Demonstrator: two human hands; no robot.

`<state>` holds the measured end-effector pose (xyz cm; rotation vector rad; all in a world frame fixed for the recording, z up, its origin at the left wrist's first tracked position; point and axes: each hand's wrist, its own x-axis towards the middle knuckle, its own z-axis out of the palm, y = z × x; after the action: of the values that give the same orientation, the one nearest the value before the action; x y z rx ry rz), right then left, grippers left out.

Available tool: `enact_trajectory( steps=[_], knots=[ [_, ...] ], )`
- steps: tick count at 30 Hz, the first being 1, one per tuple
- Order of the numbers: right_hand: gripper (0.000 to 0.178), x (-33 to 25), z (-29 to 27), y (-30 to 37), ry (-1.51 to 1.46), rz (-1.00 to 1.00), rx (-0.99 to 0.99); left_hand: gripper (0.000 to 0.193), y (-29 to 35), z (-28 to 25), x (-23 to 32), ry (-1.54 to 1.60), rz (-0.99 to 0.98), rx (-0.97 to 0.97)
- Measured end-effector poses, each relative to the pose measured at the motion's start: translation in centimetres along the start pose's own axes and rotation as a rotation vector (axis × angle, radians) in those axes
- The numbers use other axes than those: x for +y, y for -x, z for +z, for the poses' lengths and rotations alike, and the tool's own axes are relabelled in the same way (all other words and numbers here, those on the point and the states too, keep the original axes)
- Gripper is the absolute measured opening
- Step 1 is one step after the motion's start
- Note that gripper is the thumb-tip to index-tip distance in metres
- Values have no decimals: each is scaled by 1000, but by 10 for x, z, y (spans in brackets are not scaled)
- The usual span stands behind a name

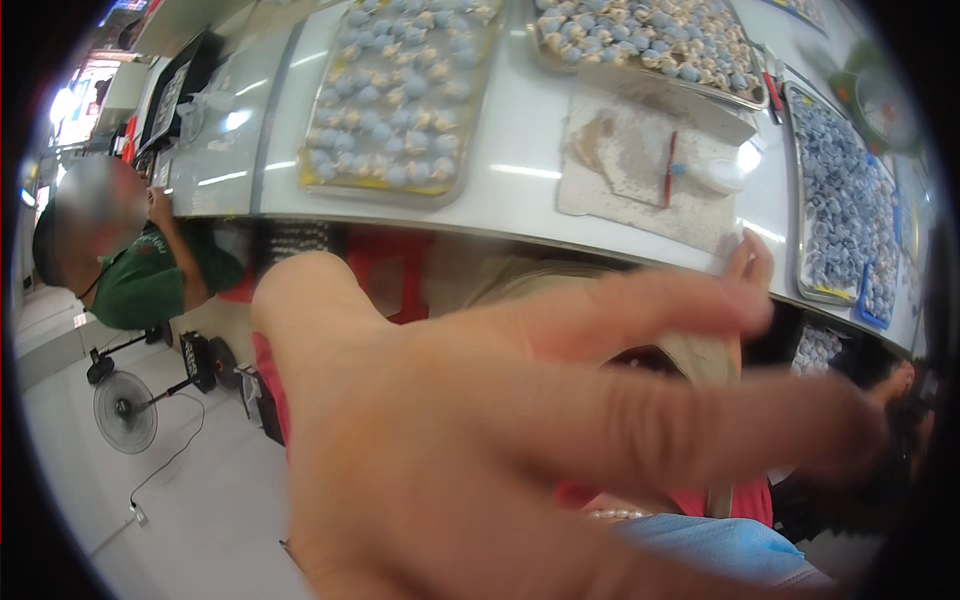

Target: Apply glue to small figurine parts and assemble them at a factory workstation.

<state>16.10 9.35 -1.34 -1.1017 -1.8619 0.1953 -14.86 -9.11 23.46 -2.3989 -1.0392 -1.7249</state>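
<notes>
My left hand [430, 430] is raised close in front of the view, large and blurred, with its fingers stretched apart and nothing in them. It hides much of my lap and the floor. My right hand [752, 262] rests at the table's edge with loosely bent fingers, and I see nothing in it. Just beyond it lies a pale, dusty work sheet [590, 195]. On that sheet are a thin red pen-like tool [669, 170] with a blue bit and a small whitish round dish [722, 176].
Trays of small blue-grey and cream shell-like pieces stand on the white table [520, 150]: one left [462, 175], one behind [755, 100], one right [805, 285]. A red-handled tool [772, 98] lies between trays. A person in green [150, 280] sits left, near a fan [125, 412].
</notes>
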Motion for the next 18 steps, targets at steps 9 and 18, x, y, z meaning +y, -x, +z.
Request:
enact_trajectory(
  steps=[9,18],
  knots=[
    [19,2,-7,-23,0,-44,-56,15,38,41,-48,-133,5,378],
    [17,1,1,-27,-43,-35,-103,46,165,61,-93,-748,-939,-119]
  ],
)
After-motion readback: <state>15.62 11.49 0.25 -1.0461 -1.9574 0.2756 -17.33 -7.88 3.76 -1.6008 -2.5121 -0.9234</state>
